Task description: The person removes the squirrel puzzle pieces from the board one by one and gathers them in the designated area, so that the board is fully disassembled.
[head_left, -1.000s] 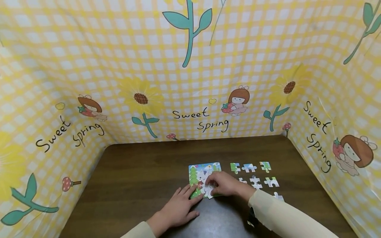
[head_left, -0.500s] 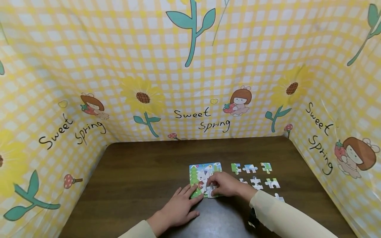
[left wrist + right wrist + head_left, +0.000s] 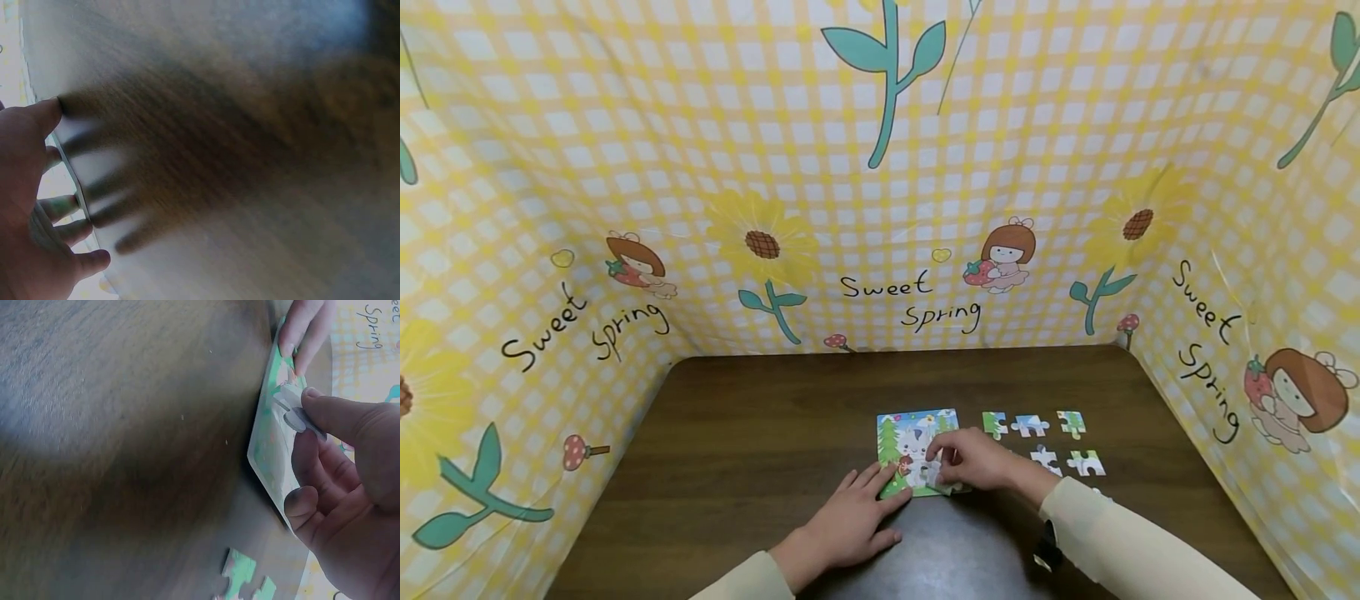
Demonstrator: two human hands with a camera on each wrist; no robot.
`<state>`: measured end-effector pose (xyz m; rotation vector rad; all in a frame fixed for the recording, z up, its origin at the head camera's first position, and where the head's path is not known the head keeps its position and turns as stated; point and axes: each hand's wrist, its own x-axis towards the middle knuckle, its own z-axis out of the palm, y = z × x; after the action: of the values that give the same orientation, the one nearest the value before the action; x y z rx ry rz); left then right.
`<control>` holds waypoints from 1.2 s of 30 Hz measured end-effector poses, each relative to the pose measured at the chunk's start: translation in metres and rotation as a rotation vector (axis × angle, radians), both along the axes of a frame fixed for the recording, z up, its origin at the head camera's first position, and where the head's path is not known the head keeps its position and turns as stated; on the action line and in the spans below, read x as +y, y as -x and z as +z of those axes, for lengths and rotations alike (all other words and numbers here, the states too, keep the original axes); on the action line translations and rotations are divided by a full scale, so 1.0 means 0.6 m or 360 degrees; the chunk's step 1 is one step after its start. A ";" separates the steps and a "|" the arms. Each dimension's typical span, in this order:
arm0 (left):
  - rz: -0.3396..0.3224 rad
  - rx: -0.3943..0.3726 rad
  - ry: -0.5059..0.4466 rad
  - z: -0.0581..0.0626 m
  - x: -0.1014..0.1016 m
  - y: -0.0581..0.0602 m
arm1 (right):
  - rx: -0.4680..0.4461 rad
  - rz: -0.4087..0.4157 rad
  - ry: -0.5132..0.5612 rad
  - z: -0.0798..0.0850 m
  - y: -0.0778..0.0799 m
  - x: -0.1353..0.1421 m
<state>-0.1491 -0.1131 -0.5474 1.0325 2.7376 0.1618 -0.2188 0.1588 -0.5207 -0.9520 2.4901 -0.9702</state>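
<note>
A square jigsaw puzzle [image 3: 889,433] with a white cartoon animal and green trees lies on the table, right of its middle. My left hand [image 3: 853,521] rests its spread fingers on the puzzle's lower left corner. Over the lower right part, my right hand [image 3: 977,460] pinches a jigsaw piece [image 3: 300,419] between thumb and forefinger. In the right wrist view that piece is tilted above the puzzle's face; its printed side is hard to make out. The left wrist view shows the left hand [image 3: 31,206] with its fingertips along the table's surface.
Loose jigsaw pieces lie in rows to the puzzle's right, among them a green-edged piece [image 3: 995,424], a blue and white one [image 3: 1031,426] and a green and white one [image 3: 1086,463]. The right forearm covers some. A checked cloth [image 3: 880,208] rises around the brown table [image 3: 760,433].
My right hand has shifted slightly right, and the piece in its fingers has moved with it off the puzzle's lower part. The left hand stays put. The head view has turned slightly.
</note>
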 end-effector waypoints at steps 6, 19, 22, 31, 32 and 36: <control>-0.0005 0.0013 0.0002 -0.001 0.000 -0.001 | -0.0059 -0.0038 0.0025 0.013 0.000 0.031; -0.0011 0.0039 0.0011 0.000 -0.003 0.002 | -0.0040 -0.0194 0.0091 0.037 -0.002 0.147; -0.0013 0.0047 0.0011 -0.001 -0.003 0.002 | -0.0022 -0.0206 0.0072 0.040 -0.007 0.171; -0.0005 0.0020 0.0014 0.001 -0.003 0.001 | -0.0074 -0.0194 0.0028 0.033 -0.028 0.232; -0.0006 0.0019 0.0013 0.001 -0.002 0.000 | -0.0082 -0.0182 0.0025 0.032 -0.032 0.237; -0.0008 0.0024 0.0008 -0.001 -0.004 -0.002 | -0.0149 -0.0130 0.0016 0.026 -0.043 0.253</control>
<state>-0.1481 -0.1154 -0.5478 1.0435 2.7473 0.1466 -0.1928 0.3107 -0.5049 -0.7940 2.4647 -1.0291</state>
